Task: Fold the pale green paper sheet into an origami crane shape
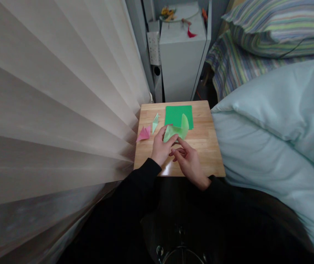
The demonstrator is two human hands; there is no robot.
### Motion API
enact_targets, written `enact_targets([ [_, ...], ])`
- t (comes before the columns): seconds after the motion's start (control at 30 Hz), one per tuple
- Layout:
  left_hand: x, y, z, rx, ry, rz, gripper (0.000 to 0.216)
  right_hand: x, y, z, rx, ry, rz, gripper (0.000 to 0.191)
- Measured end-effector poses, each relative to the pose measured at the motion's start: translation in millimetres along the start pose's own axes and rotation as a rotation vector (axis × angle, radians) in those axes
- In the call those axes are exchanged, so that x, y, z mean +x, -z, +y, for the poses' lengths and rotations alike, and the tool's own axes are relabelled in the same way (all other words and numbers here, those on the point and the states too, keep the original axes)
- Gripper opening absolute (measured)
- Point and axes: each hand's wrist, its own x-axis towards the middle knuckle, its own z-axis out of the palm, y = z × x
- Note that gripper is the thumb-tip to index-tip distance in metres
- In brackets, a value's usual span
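My left hand (161, 147) grips a light green sheet of origami paper (178, 131) between thumb and fingers; the sheet curls up at its far right. Just to the right, my right hand (190, 161) has its fingers apart, with the index fingertip at the paper's lower edge near my left thumb. Whether it touches the paper I cannot tell. Beyond the held sheet lies a stack of darker green paper (177, 114). Left of my hands are a pink folded paper figure (144, 133) and a pale green folded paper figure (155, 123).
The small wooden table (206, 154) carries all the paper. A pleated curtain (91, 110) borders it on the left, and a bed with a pale blue quilt (269, 146) on the right. Behind stands a white cabinet (181, 66) with a red tassel (191, 32) on top.
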Motion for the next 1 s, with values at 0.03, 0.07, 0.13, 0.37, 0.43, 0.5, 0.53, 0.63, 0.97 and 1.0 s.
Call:
enact_targets([
  [0.03,2.2,2.6,-1.5,0.057,-0.008,0.040,0.032,-0.3,0.6,-2.6,-0.007,-0.009,0.007,0.044],
  [0.07,4.6,6.2,-2.7,0.139,-0.023,0.076,0.026,-0.3,2.2,-5.5,-0.049,-0.004,0.019,0.036],
  [0.13,9.2,14.6,-3.3,0.315,-0.052,0.108,0.023,1.6,8.5,-11.1,-0.214,0.049,0.078,0.029],
  [0.37,8.2,27.0,9.3,0.855,-0.128,-0.029,0.021,23.3,36.1,-10.4,-0.596,0.335,0.315,0.035],
  [0.43,6.2,25.1,11.4,0.860,-0.149,-0.052,0.021,27.9,38.8,-6.2,-0.546,0.252,0.284,0.038],
  [0.5,5.3,23.1,11.2,0.838,-0.176,-0.085,0.021,30.4,39.5,-4.2,-0.479,0.156,0.251,0.042],
  [0.53,5.1,22.0,10.4,0.814,-0.186,-0.109,0.020,30.9,39.5,-4.3,-0.465,0.133,0.239,0.044],
  [0.63,3.4,18.2,6.3,0.595,-0.154,-0.150,0.014,31.4,40.0,-8.1,-0.523,0.125,0.205,0.034],
  [0.97,-21.2,-4.2,3.5,0.076,-0.096,-0.361,0.081,31.4,38.9,-17.2,-0.485,-0.076,0.165,0.033],
  [1.0,-22.0,-4.9,3.0,0.097,-0.103,-0.386,0.089,31.7,39.2,-17.8,-0.479,-0.079,0.167,0.034],
])
